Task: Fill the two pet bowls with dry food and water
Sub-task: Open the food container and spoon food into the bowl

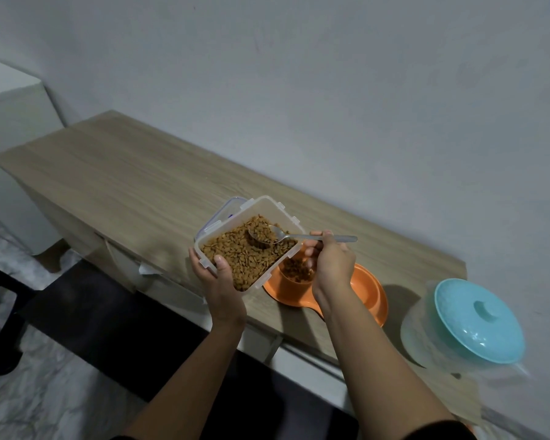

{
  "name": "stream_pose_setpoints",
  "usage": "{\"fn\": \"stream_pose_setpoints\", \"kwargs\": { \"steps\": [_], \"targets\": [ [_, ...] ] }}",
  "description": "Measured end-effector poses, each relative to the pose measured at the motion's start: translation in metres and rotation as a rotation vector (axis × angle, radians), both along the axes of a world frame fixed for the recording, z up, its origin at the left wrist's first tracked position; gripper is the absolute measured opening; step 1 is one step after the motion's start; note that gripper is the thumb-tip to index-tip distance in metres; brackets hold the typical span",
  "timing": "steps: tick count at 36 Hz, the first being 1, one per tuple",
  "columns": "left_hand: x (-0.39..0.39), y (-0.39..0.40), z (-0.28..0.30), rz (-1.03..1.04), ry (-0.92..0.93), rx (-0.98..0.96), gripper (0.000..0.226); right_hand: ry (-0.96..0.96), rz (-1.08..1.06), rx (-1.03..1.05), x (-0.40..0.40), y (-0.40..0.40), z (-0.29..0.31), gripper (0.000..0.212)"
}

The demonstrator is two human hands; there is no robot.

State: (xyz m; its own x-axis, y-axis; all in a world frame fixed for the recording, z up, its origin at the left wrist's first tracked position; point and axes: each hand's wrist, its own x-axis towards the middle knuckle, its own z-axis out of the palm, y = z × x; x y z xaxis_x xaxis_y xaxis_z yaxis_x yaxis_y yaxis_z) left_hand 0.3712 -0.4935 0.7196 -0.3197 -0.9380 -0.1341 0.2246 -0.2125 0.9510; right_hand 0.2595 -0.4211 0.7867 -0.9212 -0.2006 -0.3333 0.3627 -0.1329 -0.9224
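Note:
My left hand (pixel 218 282) holds a clear plastic container (pixel 277 214) of brown dry food (pixel 242 258), tilted above the table. My right hand (pixel 331 265) grips a metal spoon (pixel 299 237); its bowl is loaded with kibble and rests in the container. Below them sits an orange double pet bowl (pixel 367 292). Its left cup (pixel 294 273) has some kibble in it and is partly hidden by the container and my right hand. The right cup looks empty.
The bowl stands near the front edge of a long wooden table (pixel 124 173) against a white wall. A clear jug with a turquoise lid (pixel 478 320) stands at the table's right end. The container's lid (pixel 227 211) lies behind the container.

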Motion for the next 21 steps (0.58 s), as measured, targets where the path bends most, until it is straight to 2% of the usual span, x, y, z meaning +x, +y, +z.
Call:
{"fn": "stream_pose_setpoints", "kwargs": {
  "steps": [4,13,17,21],
  "targets": [
    [0.001,-0.001,-0.003,0.009,-0.004,0.012,0.086,-0.034,-0.033,-0.033,-0.002,0.002,0.003,0.027],
    [-0.004,-0.010,-0.005,0.110,0.030,0.071,0.057,-0.026,-0.197,-0.102,-0.019,0.021,0.006,0.030],
    [-0.004,-0.012,-0.006,0.140,0.037,0.077,0.056,-0.017,-0.291,-0.045,-0.023,0.033,0.002,0.031],
    [-0.003,-0.013,-0.008,0.131,0.038,0.071,0.059,0.102,-0.271,0.135,-0.019,0.039,-0.013,0.030]
  ]
}}
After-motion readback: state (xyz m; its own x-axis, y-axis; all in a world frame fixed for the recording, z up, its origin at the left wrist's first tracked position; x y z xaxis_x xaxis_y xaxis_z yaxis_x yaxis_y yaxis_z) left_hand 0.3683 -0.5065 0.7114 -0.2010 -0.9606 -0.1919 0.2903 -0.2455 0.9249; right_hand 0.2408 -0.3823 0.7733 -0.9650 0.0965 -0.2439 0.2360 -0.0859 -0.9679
